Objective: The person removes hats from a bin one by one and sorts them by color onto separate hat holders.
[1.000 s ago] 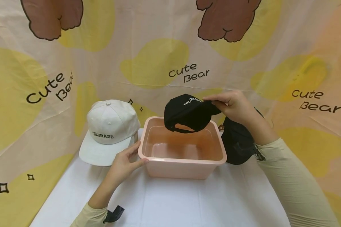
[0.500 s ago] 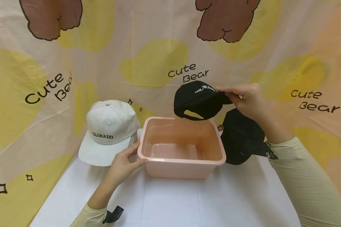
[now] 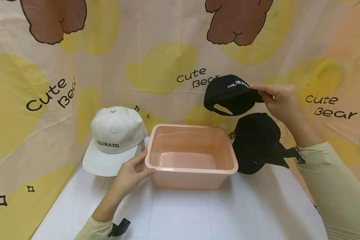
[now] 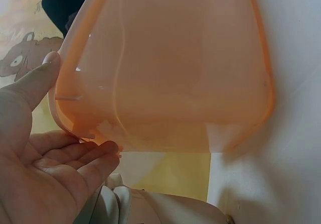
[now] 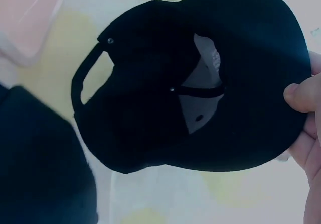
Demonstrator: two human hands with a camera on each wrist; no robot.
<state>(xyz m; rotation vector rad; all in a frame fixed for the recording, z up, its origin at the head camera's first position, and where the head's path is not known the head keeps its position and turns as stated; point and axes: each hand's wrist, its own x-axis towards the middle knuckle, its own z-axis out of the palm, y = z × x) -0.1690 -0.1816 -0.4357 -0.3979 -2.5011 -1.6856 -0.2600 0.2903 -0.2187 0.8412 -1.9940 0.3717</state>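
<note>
My right hand [image 3: 282, 101] pinches the brim of a black baseball cap [image 3: 223, 95], lettered COLORADO, in the air above and behind another black cap [image 3: 255, 141]. The right wrist view shows the held cap's underside [image 5: 251, 118], with the thumb on the brim's edge and the other fingers partly hidden behind it. At the front left corner of a pink plastic bin [image 3: 189, 180], my left hand [image 3: 130, 175] grips the rim. In the left wrist view the thumb [image 4: 42, 76] lies on the rim and the fingers are bent beneath it. No cap shows inside the bin.
A white COLORADO cap [image 3: 117, 128] stands left of the bin, close to my left hand. The second black cap is right of the bin. White cloth [image 3: 180, 213] covers the table; a printed bear curtain [image 3: 162, 66] hangs behind.
My right hand has lifted the black cap from over the bin and carried it up and right, above the other black cap. The left hand and bin have stayed in place.
</note>
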